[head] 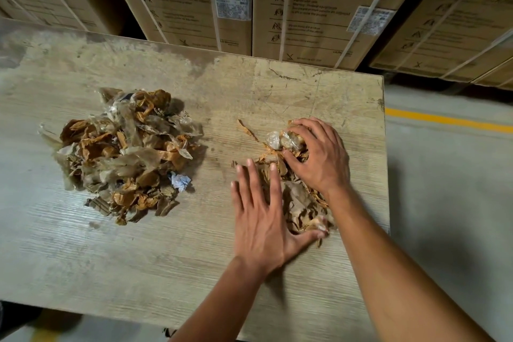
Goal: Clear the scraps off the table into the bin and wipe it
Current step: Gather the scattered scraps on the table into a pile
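Both hands (pixel 291 183) on scraps (pixel 299 203)

table (pixel 194 272) spans view, cardboard boxes (pixel 319 8) stacked behind its far edge. large scrap pile (pixel 122 155) on table's left half. smaller scrap pile (pixel 298 197) on right half, well apart from large one, near right edge. left hand (pixel 261 219) flat on smaller pile's near-left side; right hand (pixel 316 153) on its far part, curled over scraps. floor (pixel 449 175) right of table.
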`<state>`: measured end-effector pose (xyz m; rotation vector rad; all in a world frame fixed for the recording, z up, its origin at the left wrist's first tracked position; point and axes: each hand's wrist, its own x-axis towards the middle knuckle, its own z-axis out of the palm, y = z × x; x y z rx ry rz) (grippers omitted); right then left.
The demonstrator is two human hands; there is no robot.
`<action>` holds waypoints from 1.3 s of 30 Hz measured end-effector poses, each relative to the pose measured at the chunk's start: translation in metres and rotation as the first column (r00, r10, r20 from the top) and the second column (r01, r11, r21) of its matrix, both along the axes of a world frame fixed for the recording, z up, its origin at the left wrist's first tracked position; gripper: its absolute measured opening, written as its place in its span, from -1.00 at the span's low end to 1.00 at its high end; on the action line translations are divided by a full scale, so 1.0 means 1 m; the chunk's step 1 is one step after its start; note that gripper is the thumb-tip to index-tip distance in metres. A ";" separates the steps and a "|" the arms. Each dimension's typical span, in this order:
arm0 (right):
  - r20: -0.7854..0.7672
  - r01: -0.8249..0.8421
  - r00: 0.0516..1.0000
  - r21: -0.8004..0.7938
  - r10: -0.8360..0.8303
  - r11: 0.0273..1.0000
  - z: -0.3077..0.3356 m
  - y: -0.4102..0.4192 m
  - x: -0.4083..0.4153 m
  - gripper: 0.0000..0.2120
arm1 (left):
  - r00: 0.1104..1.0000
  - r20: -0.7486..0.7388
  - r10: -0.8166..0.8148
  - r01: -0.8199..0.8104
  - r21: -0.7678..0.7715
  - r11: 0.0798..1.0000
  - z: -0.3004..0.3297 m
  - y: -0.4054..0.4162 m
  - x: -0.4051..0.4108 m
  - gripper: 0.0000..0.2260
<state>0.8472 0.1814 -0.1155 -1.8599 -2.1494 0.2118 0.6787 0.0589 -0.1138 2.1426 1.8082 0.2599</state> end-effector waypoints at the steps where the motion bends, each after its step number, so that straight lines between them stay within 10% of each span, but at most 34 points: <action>1: -0.006 0.001 1.000 0.007 -0.001 1.000 0.000 -0.001 0.000 -0.52 | 1.000 -0.008 -0.010 0.010 -0.013 1.000 0.000 0.004 0.002 0.32; 15: 0.017 0.000 1.000 -0.057 0.001 0.998 0.000 0.001 0.003 -0.38 | 0.971 0.184 -0.155 0.122 0.176 0.977 -0.008 0.071 -0.012 0.12; 27: 0.016 0.008 1.000 -0.035 -0.008 0.999 -0.001 0.004 0.004 -0.40 | 0.988 0.152 0.033 -0.037 0.020 0.999 0.003 0.048 0.001 0.20; 34: 0.020 0.013 1.000 -0.030 -0.013 0.999 -0.001 0.003 0.003 -0.40 | 0.807 0.590 -0.023 0.072 -0.059 0.996 0.020 0.060 -0.018 0.01; 39: 0.037 0.019 0.999 -0.023 -0.018 1.000 -0.001 0.003 0.003 -0.42 | 0.822 0.556 0.124 -0.094 -0.083 0.992 0.029 0.041 -0.025 0.06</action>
